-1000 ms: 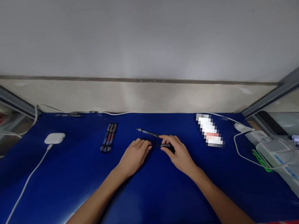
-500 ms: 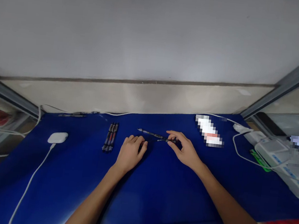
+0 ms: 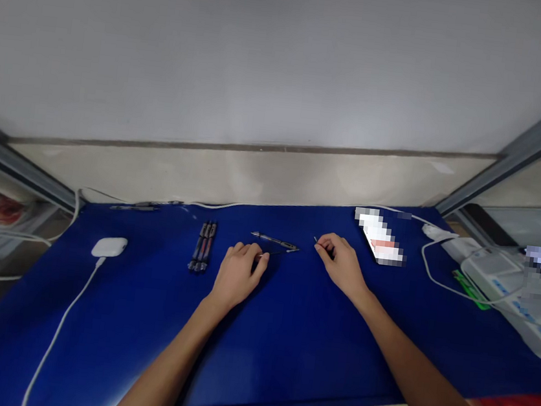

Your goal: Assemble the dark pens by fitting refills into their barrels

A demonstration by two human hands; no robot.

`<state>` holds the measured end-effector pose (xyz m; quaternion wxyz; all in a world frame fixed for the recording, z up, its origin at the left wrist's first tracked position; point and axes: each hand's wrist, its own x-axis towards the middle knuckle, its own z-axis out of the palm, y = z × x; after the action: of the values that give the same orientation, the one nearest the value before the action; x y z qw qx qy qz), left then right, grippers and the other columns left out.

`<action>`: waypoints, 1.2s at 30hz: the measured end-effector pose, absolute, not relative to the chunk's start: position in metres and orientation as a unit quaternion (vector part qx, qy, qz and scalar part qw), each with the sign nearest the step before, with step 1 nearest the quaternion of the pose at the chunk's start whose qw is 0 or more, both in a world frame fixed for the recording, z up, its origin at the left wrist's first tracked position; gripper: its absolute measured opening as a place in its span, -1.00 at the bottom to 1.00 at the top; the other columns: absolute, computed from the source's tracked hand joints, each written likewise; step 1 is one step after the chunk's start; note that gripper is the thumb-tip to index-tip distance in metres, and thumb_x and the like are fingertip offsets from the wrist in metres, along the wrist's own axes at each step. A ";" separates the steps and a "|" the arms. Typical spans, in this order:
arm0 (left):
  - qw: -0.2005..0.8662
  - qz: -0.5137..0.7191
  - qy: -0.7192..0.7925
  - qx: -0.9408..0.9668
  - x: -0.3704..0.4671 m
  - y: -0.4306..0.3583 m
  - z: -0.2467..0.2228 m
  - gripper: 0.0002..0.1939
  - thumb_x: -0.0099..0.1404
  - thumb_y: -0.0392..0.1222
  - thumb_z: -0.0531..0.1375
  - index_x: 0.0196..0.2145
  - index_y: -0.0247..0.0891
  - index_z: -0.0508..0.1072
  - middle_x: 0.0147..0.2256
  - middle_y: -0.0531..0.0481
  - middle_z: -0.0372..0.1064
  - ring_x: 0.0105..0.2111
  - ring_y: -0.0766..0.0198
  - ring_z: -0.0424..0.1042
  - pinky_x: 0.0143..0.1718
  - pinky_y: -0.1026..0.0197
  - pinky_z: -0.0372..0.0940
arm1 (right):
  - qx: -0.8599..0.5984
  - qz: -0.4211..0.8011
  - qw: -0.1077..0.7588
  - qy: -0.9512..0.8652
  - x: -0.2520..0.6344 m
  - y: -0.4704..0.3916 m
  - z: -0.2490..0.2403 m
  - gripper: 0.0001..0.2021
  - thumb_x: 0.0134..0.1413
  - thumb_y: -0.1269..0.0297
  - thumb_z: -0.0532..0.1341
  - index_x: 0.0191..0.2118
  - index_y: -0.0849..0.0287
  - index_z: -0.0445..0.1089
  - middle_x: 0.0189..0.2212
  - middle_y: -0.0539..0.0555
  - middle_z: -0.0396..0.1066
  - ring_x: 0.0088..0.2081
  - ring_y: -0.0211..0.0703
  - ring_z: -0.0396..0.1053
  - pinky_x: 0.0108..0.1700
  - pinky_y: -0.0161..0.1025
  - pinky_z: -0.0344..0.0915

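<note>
Left hand (image 3: pixel 239 272) pinches a thin rod (image 3: pixel 290 251), right hand (image 3: pixel 342 263) a tiny piece (image 3: pixel 316 239), fingers closed; pen (image 3: pixel 275 240) lies between, nearer worktop's (image 3: pixel 294 336) back edge; slack right pinch could drop the piece.

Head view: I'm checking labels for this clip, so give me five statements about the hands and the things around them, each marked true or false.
1. A thin rod sticks out from the left hand. True.
2. The right hand is empty. False: its fingertips pinch a small piece.
3. The three pens lie to the right of both hands. False: they lie side by side to the left of the left hand.
4. A single pen lies on the blue table, apart from the three. True.
5. The white cable runs to the single pen. False: it runs to the white case.
</note>
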<state>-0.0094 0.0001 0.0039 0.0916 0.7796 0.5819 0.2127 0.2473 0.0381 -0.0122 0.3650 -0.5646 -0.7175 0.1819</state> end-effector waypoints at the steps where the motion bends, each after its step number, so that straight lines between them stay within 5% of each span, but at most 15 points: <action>1: 0.093 0.213 0.580 0.781 -0.008 -0.001 0.004 -0.71 0.45 -0.03 -0.06 -0.36 -0.20 0.29 -0.40 0.02 0.39 -0.32 0.16 0.28 -0.23 0.13 0.11 | -0.564 0.184 0.362 -0.719 0.248 0.039 -0.014 -0.94 0.18 0.25 0.20 -0.25 0.07 0.38 -0.37 0.03 0.42 -0.28 -0.10 0.34 -0.25 -0.16 0.30; 8: 0.094 0.199 0.561 0.798 -0.003 -0.005 0.006 -0.67 0.45 0.01 -0.04 -0.36 -0.21 0.33 -0.40 0.02 0.40 -0.32 0.17 0.27 -0.24 0.13 0.08 | -0.548 0.154 0.378 -0.730 0.240 0.031 -0.007 -0.84 0.29 0.22 0.09 -0.20 0.09 0.41 -0.27 0.07 0.45 -0.21 -0.08 0.34 -0.13 -0.11 0.25; 13: 0.097 0.200 0.558 0.799 -0.002 -0.005 0.005 -0.68 0.45 0.02 -0.03 -0.35 -0.21 0.35 -0.40 0.03 0.40 -0.31 0.18 0.26 -0.23 0.13 0.08 | -0.478 0.211 0.364 -0.771 0.227 0.018 0.006 -0.62 0.38 0.23 -0.03 -0.44 0.11 0.37 -0.46 0.00 0.42 -0.32 -0.16 0.35 -0.13 -0.12 0.19; 27: 0.106 0.204 0.540 0.810 -0.007 -0.002 0.007 -0.76 0.45 -0.07 -0.03 -0.25 -0.19 0.37 -0.33 0.01 0.42 -0.29 0.17 0.25 -0.21 0.11 0.08 | -0.450 0.289 0.390 -0.750 0.225 0.019 0.003 -0.91 0.20 0.24 0.23 -0.32 0.07 0.44 -0.37 0.00 0.44 -0.31 -0.18 0.29 -0.23 -0.19 0.24; 36: 0.096 0.192 0.531 0.819 -0.006 -0.004 0.009 -0.75 0.44 -0.09 -0.03 -0.28 -0.19 0.38 -0.35 0.00 0.42 -0.29 0.18 0.25 -0.23 0.11 0.07 | -0.454 0.317 0.383 -0.739 0.226 0.017 0.005 -0.81 0.24 0.22 0.19 -0.40 0.10 0.43 -0.41 0.01 0.44 -0.31 -0.18 0.33 -0.25 -0.21 0.26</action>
<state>-0.0057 -0.0038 0.0087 0.0956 0.8194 0.5315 0.1925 0.2262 0.0175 0.0052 0.3831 -0.4537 -0.7395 0.3172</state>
